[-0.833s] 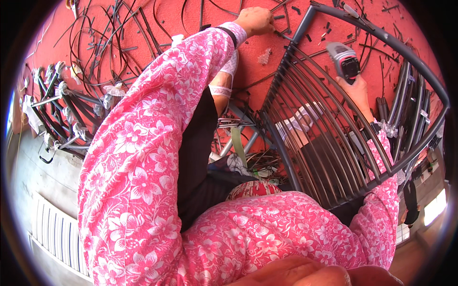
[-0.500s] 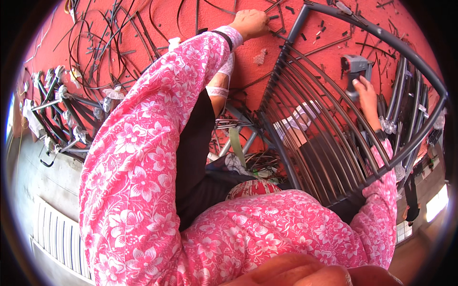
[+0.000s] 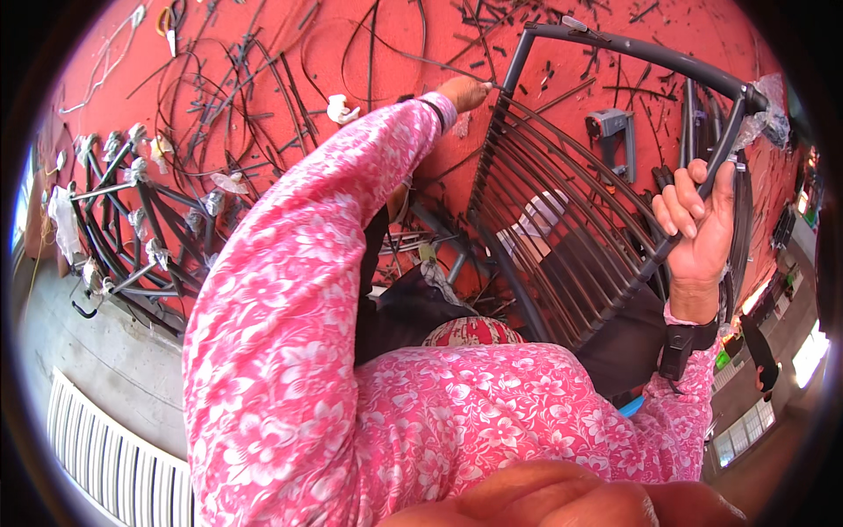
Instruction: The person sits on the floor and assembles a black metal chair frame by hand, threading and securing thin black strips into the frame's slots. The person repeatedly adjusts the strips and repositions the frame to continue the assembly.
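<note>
A dark grey tubular metal frame point(image 3: 654, 60), strung with a row of brown-black strips point(image 3: 562, 198), leans tilted over my lap. At its upper left corner my left hand point(image 3: 465, 91) is closed, pinching a loose dark strip point(image 3: 435, 60) by the frame's side tube. My right hand point(image 3: 700, 211) wraps its fingers round the tube at the right side of the frame. Beyond the strung part, a grey staple gun point(image 3: 613, 140) lies on the red floor, apart from both hands.
Loose strips point(image 3: 255, 97) and short dark scraps litter the red floor point(image 3: 527, 13). Metal frames with plastic-wrapped ends point(image 3: 132, 206) are piled at the left, and more tubes stand at the right. Scissors point(image 3: 170, 25) lie at the far left. A white slatted panel point(image 3: 118, 448) is at lower left.
My right hand has left the staple gun, which now lies on the floor, and has taken hold of the frame's right side. The frame has shifted slightly; my left hand stays at its upper left corner.
</note>
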Motion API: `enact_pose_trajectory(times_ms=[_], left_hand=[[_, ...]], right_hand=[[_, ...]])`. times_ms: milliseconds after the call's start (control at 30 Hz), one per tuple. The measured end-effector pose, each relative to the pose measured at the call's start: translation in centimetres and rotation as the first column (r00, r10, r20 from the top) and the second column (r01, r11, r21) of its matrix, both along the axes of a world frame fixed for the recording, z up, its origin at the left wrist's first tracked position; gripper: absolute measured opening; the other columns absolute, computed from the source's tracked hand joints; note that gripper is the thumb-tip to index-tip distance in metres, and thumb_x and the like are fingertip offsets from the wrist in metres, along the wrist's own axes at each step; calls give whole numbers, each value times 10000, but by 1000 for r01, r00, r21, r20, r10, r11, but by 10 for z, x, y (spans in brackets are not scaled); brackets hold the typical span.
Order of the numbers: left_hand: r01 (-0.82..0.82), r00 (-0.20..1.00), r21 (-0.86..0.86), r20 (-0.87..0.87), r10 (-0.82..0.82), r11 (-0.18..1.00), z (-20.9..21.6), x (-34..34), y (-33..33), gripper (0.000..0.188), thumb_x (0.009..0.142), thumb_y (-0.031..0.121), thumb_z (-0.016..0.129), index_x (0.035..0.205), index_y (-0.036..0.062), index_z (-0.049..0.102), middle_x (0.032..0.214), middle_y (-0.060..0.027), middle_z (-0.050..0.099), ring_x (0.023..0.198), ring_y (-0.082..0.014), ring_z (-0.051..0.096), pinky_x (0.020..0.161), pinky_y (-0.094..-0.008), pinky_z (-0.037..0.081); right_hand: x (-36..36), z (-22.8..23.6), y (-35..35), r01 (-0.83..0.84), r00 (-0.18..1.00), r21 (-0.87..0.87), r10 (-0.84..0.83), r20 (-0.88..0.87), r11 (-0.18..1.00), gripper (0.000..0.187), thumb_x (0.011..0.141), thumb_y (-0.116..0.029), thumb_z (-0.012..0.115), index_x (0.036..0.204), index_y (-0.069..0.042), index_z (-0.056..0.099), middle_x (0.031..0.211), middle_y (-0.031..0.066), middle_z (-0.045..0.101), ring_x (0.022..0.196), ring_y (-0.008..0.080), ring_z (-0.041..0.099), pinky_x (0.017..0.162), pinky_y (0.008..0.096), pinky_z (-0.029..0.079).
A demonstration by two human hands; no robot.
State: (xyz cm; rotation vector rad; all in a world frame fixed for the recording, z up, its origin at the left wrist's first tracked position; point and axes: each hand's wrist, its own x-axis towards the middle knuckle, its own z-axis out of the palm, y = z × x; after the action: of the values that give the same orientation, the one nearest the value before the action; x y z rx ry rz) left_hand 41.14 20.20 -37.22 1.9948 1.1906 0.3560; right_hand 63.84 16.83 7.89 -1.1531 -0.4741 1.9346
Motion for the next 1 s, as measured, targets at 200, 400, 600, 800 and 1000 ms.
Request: enact_pose_trajectory(times_ms=[200,400,600,800,1000], left_hand=[[-135,493,-716,550,674,684,122,23,1,590,1018,653,432,1137,135,689,1047,-5,672,968,-178,590,908,-337,446],[-329,391,-262,837,384,907,372,-57,61,462,976,452,656,1062,-1,684,905,-13,667,836,-125,580,762,-308,466],[-450,610,149,771,182,880,545,-107,-28,478,882,475,774,1027,20,766,801,-5,690,735,-114,618,670,-301,499],[-287,937,677,344,52,678,520,-36,-142,453,734,511,812,840,79,728,676,-119,653,715,-343,673,655,-435,507],[-98,992,589,119,33,802,449,43,-234,381,680,409,823,843,83,711,845,-98,690,895,-311,668,808,-449,507]], right_hand=[[-4,101,-56,-101,989,273,125,-74,957,442,1071,-510,442,896,-108,492,577,-43,368,398,78,336,444,271,333],[48,145,-133,87,993,606,-22,-114,790,484,1004,-557,565,799,-129,465,571,-42,384,420,88,346,480,285,350],[83,-4,-194,461,810,507,-578,94,728,527,1025,-563,493,1080,-49,592,1006,150,682,1000,287,651,837,387,506],[70,-114,-261,45,922,-60,-19,388,997,363,1023,-301,582,1262,-28,603,1088,156,708,868,242,728,690,326,599],[18,-22,-301,-440,393,560,-410,823,702,150,971,-128,669,1041,-1,708,870,39,711,805,93,666,686,254,525]])
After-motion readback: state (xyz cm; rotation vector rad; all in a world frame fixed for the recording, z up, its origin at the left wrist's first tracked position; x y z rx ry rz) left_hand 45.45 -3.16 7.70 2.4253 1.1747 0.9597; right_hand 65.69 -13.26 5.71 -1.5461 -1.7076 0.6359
